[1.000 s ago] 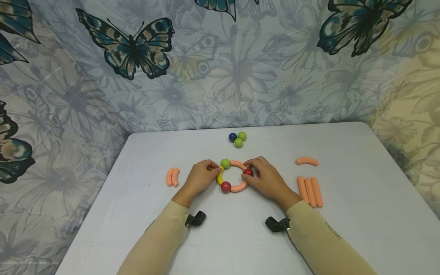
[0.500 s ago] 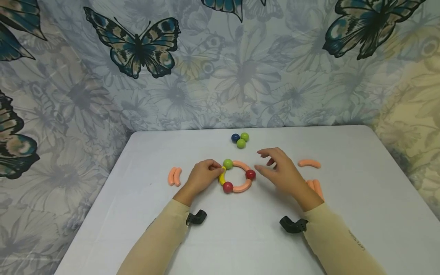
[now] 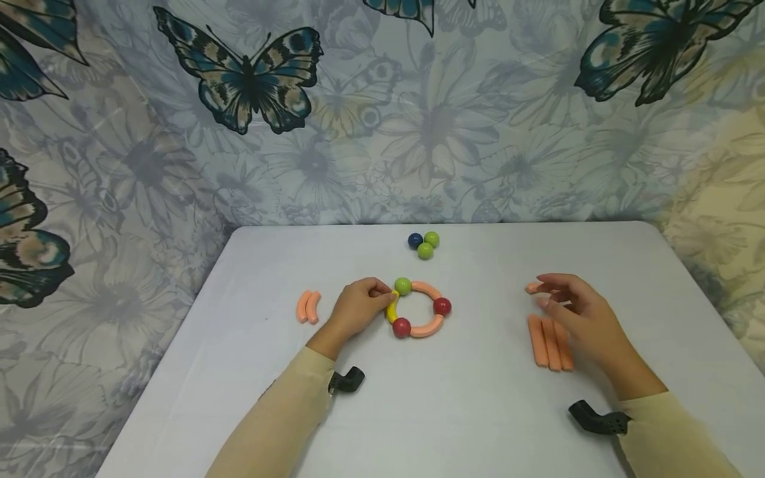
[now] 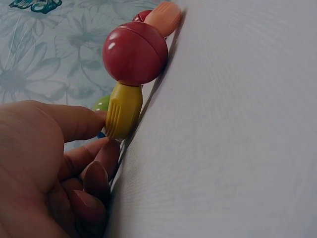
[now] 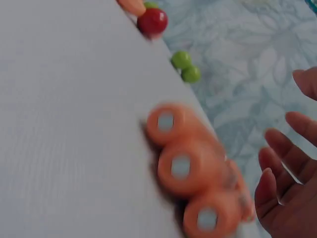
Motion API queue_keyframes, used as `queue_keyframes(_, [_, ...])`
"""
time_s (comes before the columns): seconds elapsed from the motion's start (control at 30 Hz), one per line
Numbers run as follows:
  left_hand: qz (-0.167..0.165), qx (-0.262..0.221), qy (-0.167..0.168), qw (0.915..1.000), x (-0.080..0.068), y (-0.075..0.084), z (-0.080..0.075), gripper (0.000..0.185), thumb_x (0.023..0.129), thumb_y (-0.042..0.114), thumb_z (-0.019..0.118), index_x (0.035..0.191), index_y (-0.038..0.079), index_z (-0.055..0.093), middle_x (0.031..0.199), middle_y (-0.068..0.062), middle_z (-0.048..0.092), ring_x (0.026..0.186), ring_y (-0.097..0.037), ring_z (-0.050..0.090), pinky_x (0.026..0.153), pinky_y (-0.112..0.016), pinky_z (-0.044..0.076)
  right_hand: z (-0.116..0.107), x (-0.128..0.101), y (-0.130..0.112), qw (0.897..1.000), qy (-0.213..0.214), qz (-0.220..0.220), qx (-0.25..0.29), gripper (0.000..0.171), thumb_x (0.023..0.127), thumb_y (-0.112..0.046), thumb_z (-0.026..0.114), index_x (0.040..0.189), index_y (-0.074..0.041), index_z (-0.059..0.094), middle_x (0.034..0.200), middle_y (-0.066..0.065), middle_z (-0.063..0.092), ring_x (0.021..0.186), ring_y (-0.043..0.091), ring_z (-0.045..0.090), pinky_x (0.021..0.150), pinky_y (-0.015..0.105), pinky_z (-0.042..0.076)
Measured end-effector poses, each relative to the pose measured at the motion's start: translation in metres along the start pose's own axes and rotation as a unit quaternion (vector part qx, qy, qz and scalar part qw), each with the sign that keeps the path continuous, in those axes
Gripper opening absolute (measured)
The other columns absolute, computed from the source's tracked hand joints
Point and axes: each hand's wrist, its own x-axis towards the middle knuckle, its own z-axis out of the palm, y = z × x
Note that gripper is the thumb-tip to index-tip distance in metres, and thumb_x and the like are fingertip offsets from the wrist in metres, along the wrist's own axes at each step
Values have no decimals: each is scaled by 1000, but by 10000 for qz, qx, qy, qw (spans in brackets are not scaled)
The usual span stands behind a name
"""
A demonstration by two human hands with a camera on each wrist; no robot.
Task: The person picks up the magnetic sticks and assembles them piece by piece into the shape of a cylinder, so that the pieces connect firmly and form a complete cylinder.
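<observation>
Ring (image 3: pixel 427 330) lies on the tabletop (image 3: pixel 478 405), its yellow rod (image 3: pixel 392 312) pinched by my left hand (image 3: pixel 360 307); my right hand (image 3: pixel 584 322), fingers apart, has moved off to the curved rod (image 3: pixel 531 288), leaving one hand there.

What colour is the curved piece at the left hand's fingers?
The curved piece is yellow; it shows best in the left wrist view.

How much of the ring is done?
Done: the ring looks nearly complete. In hand: left fingers pinch its yellow stick; the right hand hovers by a loose curved stick. Maybe to come: three straight sticks, two small sticks and three balls lie outside it.
</observation>
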Motion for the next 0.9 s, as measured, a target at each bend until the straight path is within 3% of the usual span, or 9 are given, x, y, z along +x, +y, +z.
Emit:
queue_keyframes(0.23, [5, 18, 43, 10000, 0, -1, 1, 19, 103, 35, 77, 108, 16, 79, 87, 3, 68, 80, -18, 61, 74, -35, 49, -16, -15, 32, 9972, 113, 74, -731, 41, 105, -6, 72, 144, -1, 61, 126, 6, 66, 106, 3, 58, 86, 10, 42])
queue_keyframes(0.53, [18, -89, -144, 9999, 0, -1, -5, 22, 102, 34, 80, 112, 15, 79, 91, 3, 70, 84, -18, 62, 77, -35, 50, -26, -16, 49, 9990, -181, -136, -394, 48, 96, 12, 73, 141, 7, 59, 118, -2, 68, 93, 7, 60, 78, 13, 46])
queue_keyframes(0.67, [-19, -130, -327, 9994, -2, 1, -6, 27, 99, 34, 82, 118, 14, 77, 92, 2, 68, 83, -18, 61, 75, -35, 48, -29, -17, 49, 9987, -342, -103, -351, 47, 96, 11, 75, 140, 7, 59, 117, -4, 69, 92, 8, 61, 77, 15, 47])
queue_keyframes(0.9, [82, 51, -210, 9997, -5, 5, -2, 27, 101, 34, 81, 119, 15, 78, 91, 2, 67, 78, -17, 59, 70, -33, 47, -31, -16, 46, 9974, -532, -15, -478, 45, 94, 6, 80, 136, 5, 63, 120, -8, 68, 94, 8, 59, 79, 14, 45])
